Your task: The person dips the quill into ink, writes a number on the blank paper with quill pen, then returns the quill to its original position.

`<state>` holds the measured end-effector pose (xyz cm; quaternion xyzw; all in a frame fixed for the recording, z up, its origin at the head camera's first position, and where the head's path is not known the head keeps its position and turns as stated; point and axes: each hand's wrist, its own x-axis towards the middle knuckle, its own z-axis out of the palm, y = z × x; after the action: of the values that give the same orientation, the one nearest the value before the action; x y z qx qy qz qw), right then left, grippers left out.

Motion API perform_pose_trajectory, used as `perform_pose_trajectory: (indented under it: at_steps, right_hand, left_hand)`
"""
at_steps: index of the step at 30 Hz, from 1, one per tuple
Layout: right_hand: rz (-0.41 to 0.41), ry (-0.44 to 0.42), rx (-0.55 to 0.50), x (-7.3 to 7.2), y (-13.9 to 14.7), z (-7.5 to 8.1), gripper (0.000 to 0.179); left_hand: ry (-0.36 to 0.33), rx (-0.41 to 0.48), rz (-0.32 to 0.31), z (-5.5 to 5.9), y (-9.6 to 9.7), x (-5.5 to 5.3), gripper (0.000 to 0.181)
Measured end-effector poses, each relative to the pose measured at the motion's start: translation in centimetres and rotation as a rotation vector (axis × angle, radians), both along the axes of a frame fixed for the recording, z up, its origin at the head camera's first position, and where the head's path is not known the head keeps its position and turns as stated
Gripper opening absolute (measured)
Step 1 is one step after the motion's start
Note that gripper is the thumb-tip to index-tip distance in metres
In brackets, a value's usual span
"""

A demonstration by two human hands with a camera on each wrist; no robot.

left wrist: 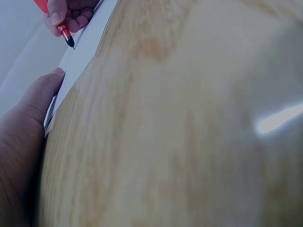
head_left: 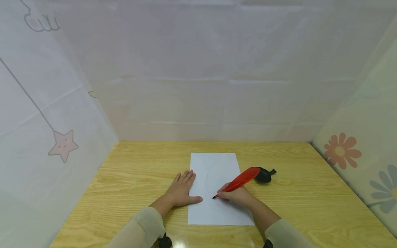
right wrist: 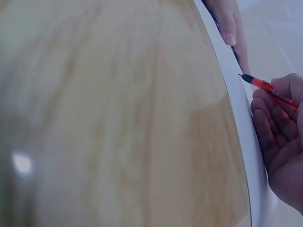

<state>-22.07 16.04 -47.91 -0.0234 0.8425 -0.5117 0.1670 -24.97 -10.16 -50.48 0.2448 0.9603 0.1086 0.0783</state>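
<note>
A white sheet of paper (head_left: 198, 215) lies on the wooden table, with a thin curved line drawn on it. My left hand (head_left: 182, 191) rests flat on the paper's left edge, fingers spread, its thumb on the sheet. In my right hand (head_left: 237, 196) a red pen (head_left: 243, 179) is pinched near its dark tip, which meets the paper at the lower end of the curve. The pen's upper part is broad and red. The right wrist view shows the pen's slim red barrel (right wrist: 265, 85) between thumb and fingers, the other fingers curled below.
A black rounded piece (head_left: 263, 175) with a short stub shows at the red pen's far end; whether it joins the pen, I cannot tell. The wooden table (head_left: 139, 172) meets a pale sheet wall (head_left: 201, 103) at the back. Printed side sheets (head_left: 369, 113) flank it.
</note>
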Motion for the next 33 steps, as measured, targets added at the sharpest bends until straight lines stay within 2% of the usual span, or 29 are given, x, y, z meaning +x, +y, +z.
perform_pose_trajectory:
  at_steps: [6, 18, 25, 33]
  right_hand:
    - [0.018, -0.007, -0.017, 0.1, 0.3, 0.0, 0.024]
    - [0.058, 0.021, -0.019, 0.1, 0.8, 0.1, 0.022]
    - [0.068, 0.009, -0.007, 0.4, 1.1, 0.5, 0.022]
    - [0.058, 0.01, 0.012, 0.4, 1.5, 0.2, 0.021]
  left_hand:
    - [0.003, -0.002, -0.005, 0.0, 0.0, -0.1, 0.106]
    - [-0.002, 0.007, -0.001, 0.9, 0.1, 0.3, 0.105]
    - [-0.002, 0.006, -0.005, 1.0, 0.1, 0.3, 0.104]
    - [-0.003, 0.004, -0.007, 0.8, 0.1, 0.3, 0.104]
